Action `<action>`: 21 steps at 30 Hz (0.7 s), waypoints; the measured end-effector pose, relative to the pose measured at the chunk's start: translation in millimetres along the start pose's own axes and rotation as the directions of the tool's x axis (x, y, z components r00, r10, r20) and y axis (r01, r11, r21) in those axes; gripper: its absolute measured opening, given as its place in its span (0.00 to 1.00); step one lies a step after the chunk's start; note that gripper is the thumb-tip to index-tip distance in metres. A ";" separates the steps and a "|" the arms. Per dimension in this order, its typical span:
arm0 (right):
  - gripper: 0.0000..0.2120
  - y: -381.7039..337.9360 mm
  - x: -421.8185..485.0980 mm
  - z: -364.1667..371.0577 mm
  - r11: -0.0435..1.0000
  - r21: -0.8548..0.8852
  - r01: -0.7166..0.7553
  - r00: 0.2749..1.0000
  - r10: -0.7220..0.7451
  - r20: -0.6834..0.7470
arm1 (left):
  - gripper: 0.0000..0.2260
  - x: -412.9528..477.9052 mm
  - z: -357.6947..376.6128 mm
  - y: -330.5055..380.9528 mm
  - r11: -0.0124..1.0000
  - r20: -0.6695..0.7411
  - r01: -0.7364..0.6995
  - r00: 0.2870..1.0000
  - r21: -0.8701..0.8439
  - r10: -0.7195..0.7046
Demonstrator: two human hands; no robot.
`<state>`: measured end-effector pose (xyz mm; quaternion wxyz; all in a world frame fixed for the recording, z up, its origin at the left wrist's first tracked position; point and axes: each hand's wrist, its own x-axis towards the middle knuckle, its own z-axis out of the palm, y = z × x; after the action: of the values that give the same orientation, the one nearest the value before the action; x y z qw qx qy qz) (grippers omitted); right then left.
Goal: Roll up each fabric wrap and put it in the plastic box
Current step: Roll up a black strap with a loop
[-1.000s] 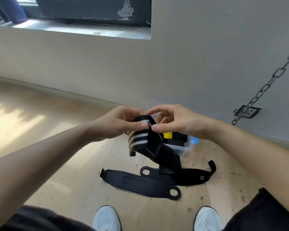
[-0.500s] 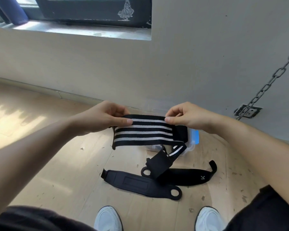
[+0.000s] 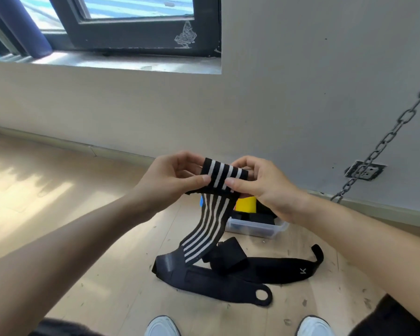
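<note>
The wide wooden floor (image 3: pixel 83 238) holds all the things that wait. A clear plastic box (image 3: pixel 255 229) sits near the wall, with black rolls and a yellow roll (image 3: pixel 246 204) inside it. Just in front of the box lie two long black wraps, flat, overlapping and not rolled yet. One is the black wrap with a round hole (image 3: pixel 204 278) at its end, and the other is the black wrap with a small white mark (image 3: pixel 289 270). So the job looks partly done. The step now is the very start of rolling the striped wrap (image 3: pixel 222 174), which is up in the air between the person and the box. It is a black band with white lines running along it. Its top end is bent over into a first short fold. The rest hangs loose in a soft curve, down to a plain black end low by the floor wraps. I cannot tell if that end touches them. The left hand (image 3: pixel 166 181) holds the left side of the fold and the right hand (image 3: pixel 267 187) holds the right side. The fingers (image 3: pixel 203 179) of both hands are curled and pinch the fold, thumbs in front. Next, I think, the hands must turn the fold over and over, keeping it tight with even edges, so the hanging part winds up. If the pinch slips, the soft roll may spring open.
</note>
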<state>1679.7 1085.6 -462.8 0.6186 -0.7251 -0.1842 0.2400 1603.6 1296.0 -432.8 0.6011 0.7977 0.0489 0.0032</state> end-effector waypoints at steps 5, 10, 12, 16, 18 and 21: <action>0.11 -9.2 0.4 -0.9 0.998 0.063 0.008 0.999 -0.011 0.043 | 0.25 2.4 -5.7 -0.3 0.991 -0.001 -0.052 0.999 0.127 0.052; 0.16 -10.8 -1.5 3.2 0.995 0.089 -0.039 0.999 0.036 0.036 | 0.24 -6.1 4.1 3.1 0.981 0.123 -0.148 0.984 0.127 0.132; 0.19 -12.3 -3.5 3.2 0.995 0.088 -0.055 0.998 0.051 0.049 | 0.21 -7.4 7.1 2.9 0.973 0.097 -0.175 0.982 0.150 0.162; 0.24 -14.1 -5.2 2.1 0.994 0.063 -0.084 0.993 0.078 0.089 | 0.15 -7.4 7.9 3.1 0.969 0.061 -0.225 0.974 0.098 0.220; 0.25 -14.3 -5.3 2.0 0.994 0.056 -0.090 0.989 0.082 0.119 | 0.11 -7.0 8.4 3.3 0.968 0.020 -0.232 0.973 0.095 0.231; 0.21 -15.7 -6.9 2.5 0.996 0.082 -0.045 0.991 0.034 0.129 | 0.07 -7.8 10.6 1.8 0.975 0.001 -0.206 0.978 0.082 0.207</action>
<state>1673.1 1086.4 -446.8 0.6308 -0.6850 -0.1985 0.3058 1596.6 1284.7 -433.6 0.5642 0.8224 -0.0320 0.0666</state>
